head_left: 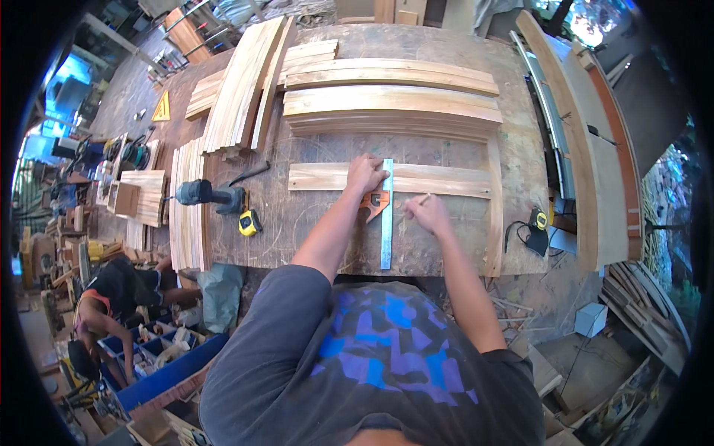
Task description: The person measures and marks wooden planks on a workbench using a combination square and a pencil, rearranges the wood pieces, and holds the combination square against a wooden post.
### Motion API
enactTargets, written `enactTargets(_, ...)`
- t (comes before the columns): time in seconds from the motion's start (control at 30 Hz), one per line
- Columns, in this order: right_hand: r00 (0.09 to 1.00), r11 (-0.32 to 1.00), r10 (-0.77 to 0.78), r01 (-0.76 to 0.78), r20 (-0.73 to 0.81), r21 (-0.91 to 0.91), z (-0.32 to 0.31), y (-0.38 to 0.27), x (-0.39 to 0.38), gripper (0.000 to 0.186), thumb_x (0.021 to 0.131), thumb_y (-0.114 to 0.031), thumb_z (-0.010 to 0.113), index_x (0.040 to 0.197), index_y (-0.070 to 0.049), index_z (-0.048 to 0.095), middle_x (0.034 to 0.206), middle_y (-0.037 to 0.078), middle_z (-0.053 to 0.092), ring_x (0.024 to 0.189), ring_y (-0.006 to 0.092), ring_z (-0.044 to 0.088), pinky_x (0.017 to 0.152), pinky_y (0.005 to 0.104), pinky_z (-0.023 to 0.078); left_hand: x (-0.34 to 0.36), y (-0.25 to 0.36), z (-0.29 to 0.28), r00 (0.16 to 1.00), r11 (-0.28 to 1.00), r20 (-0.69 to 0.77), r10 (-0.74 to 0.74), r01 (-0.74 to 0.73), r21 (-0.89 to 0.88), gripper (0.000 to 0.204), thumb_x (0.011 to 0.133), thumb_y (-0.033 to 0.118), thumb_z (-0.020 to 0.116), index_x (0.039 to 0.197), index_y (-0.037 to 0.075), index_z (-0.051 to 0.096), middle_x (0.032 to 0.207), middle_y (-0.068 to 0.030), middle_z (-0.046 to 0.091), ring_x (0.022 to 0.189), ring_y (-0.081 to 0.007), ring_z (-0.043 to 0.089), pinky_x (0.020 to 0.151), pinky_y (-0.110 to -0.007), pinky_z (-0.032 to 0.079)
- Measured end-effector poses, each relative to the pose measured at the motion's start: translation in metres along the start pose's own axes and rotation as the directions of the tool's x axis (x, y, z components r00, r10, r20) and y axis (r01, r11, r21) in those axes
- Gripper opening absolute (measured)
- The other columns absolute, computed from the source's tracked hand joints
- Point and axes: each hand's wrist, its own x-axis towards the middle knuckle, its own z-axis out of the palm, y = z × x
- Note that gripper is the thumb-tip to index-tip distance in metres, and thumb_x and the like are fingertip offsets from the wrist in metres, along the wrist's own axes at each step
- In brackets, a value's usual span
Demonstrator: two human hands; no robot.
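A long wooden board (439,181) lies crosswise on the workbench in front of me. Across it rests a combination square with a steel blade (387,234) and an orange head (375,201), the head up against the board's near edge. My left hand (364,175) grips the square and holds it down on the board, fingers curled at the blade. My right hand (430,215) is just right of the blade, near the board's front edge. Its closed fingers pinch a thin, light stick that looks like a pencil (425,198).
Stacked planks (394,100) lie beyond the board, with more piled at the left (242,89). A cordless drill (212,195) and a yellow tape measure (250,222) sit left; another tape measure (538,218) is right. A person (111,297) bends over a blue divided bin (171,375) at lower left.
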Motion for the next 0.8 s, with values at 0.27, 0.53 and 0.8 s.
enactTargets(0.27, 0.976, 0.957, 0.107, -0.153, -0.190, -0.245, 0.036, 0.052, -0.067, 0.031, 0.092, -0.035, 0.066, 0.089, -0.005, 0.075, 0.089, 0.020, 0.073, 0.087, 0.0369, 0.070, 0.079, 0.0475, 0.053, 0.006, 0.012, -0.006, 0.981, 0.981, 0.067, -0.181, 0.185, -0.055, 0.038, 0.072, 0.033, 0.082, 0.103, 0.013, 0.079, 0.120, -0.0142, 0.071, 0.114, -0.0325, 0.065, 0.101, -0.043, 0.049)
enactTargets(0.53, 0.893, 0.869, -0.302, 0.114, -0.333, -0.482, 0.037, 0.001, -0.083, 0.042, 0.084, -0.024, 0.076, 0.124, -0.011, 0.069, 0.108, 0.018, 0.070, 0.106, 0.0371, 0.066, 0.093, 0.0463, 0.053, 0.005, -0.014, -0.009, 0.982, 0.860, 0.045, -0.181, 0.181, -0.477, 0.027, 0.077, 0.025, 0.081, 0.093, 0.005, 0.072, 0.082, -0.0077, 0.071, 0.080, -0.0234, 0.070, 0.074, -0.038, 0.053)
enactTargets(0.8, 0.979, 0.782, 0.086, -0.181, 0.185, 0.596, 0.113, 0.028, -0.029, 0.026, 0.096, -0.027, 0.066, 0.107, -0.003, 0.068, 0.085, 0.007, 0.073, 0.080, 0.0214, 0.069, 0.074, 0.0389, 0.054, -0.041, -0.022, -0.054, 0.966, 0.583, -0.063, -0.251, 0.099, -0.807, 0.016, 0.097, 0.020, 0.070, 0.098, 0.006, 0.063, 0.079, -0.0007, 0.064, 0.068, -0.0085, 0.064, 0.057, -0.025, 0.052)
